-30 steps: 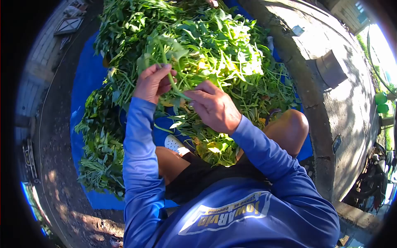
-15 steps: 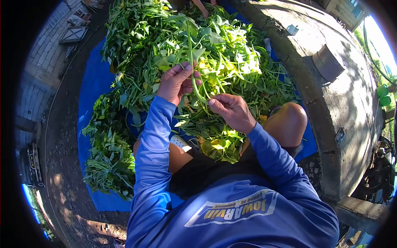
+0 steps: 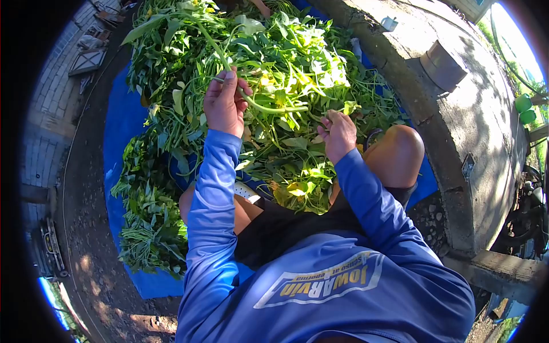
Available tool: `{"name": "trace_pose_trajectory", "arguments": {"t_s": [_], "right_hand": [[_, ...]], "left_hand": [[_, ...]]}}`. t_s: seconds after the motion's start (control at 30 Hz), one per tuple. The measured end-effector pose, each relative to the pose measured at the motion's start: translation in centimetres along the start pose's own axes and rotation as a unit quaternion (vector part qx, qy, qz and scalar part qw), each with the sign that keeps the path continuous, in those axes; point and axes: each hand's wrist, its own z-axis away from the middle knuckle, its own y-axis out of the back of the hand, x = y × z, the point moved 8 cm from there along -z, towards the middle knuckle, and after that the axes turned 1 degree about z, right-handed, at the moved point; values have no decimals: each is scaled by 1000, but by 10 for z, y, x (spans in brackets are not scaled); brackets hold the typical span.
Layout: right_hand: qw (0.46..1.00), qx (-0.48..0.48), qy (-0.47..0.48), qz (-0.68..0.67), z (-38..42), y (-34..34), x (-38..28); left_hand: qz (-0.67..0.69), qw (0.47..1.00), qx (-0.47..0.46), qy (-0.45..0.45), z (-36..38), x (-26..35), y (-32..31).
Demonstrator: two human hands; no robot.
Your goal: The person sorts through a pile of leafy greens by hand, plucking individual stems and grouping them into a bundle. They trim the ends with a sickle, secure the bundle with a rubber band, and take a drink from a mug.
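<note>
My left hand [image 3: 225,104] pinches a long green stem [image 3: 266,108] between thumb and fingers. The stem's leafy end points to the upper left, and its bare end curves right, over the pile. To the right of that end, my right hand [image 3: 339,135] is closed, fingertips together, by a small leafy piece [image 3: 350,107]; whether it grips this piece is hard to tell. Beneath both hands spreads a big heap of green leafy stems [image 3: 274,51], with some yellow leaves.
A blue tarp [image 3: 117,108] lies under the heap. Bundled greens [image 3: 151,228] are at the left. A concrete ledge [image 3: 457,148] with a metal cylinder [image 3: 443,67] and a small cup [image 3: 389,23] runs along the right. Another person's arm [image 3: 261,7] shows at the top.
My right hand has come away from the stem, moving right and slightly down. My left hand has shifted left, and the stem now leans to the upper left.
</note>
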Motion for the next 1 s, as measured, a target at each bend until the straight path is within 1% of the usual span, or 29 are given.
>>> {"name": "trace_pose_trajectory", "arguments": {"t_s": [0.03, 0.07, 0.13, 0.17, 0.2, 0.23, 0.3, 0.37, 0.4, 0.43, 0.5, 0.53, 0.6, 0.63, 0.7, 0.77, 0.83, 0.87, 0.9, 0.93, 0.97, 1.0], "right_hand": [[998, 46, -25, -20, -11, 18, 4], [995, 25, -95, -33, -19, 28, 17], [993, -31, -17, 110, 0, 13, -5], [981, -62, 26, 182, 12, -3, -22], [956, -122, 132, 230, 35, -32, -47], [902, -189, 235, 309, 52, -54, -64], [845, -308, 242, 364, 69, -88, -69], [850, -363, 253, 285, 69, -105, -60], [864, -382, 227, 236, 62, -103, -49], [863, -385, 217, 246, 63, -100, -48], [847, -392, 212, 290, 69, -91, -42], [857, -399, 170, 278, 67, -86, -30], [874, -405, 91, 252, 65, -78, -11], [890, -397, 75, 210, 65, -76, -5], [903, -392, 34, 175, 68, -71, 0], [901, -399, -24, 169, 68, -65, 6], [894, -407, -84, 167, 68, -52, 9], [888, -386, -9, 248, 66, -43, -3], [871, -361, 65, 327, 69, -33, -17], [840, -336, 137, 404, 73, -24, -33], [798, -310, 203, 474, 77, -15, -50], [779, -275, 275, 491, 95, -15, -96]], "left_hand": [[1, 1000, 12, -4, -3, 7, 4], [-26, 999, -6, 22, -2, 8, 3], [-77, 993, -46, 78, 4, -4, -3], [-100, 988, -64, 100, 4, -10, -8], [-110, 983, -80, 124, 8, -17, -14], [-98, 978, -120, 143, 10, -25, -21], [-94, 971, -138, 171, 18, -32, -35], [-82, 969, -163, 168, 16, -36, -36], [-71, 967, -178, 170, 16, -42, -38], [-86, 969, -158, 171, 17, -40, -38], [-70, 971, -151, 175, 19, -35, -38], [-69, 971, -161, 163, 18, -33, -38], [-62, 980, -123, 142, 18, -34, -32], [-58, 985, -101, 127, 20, -32, -31], [-68, 987, -81, 118, 22, -33, -31], [-54, 988, -93, 111, 23, -32, -35], [35, 993, -50, 104, 8, -22, -21], [65, 991, -47, 107, -1, -10, -15], [85, 991, -46, 98, -13, -2, -6], [62, 992, -55, 97, -19, 6, -2], [37, 993, -59, 98, -21, 13, 4], [19, 993, -60, 104, -19, 18, 6]]}}
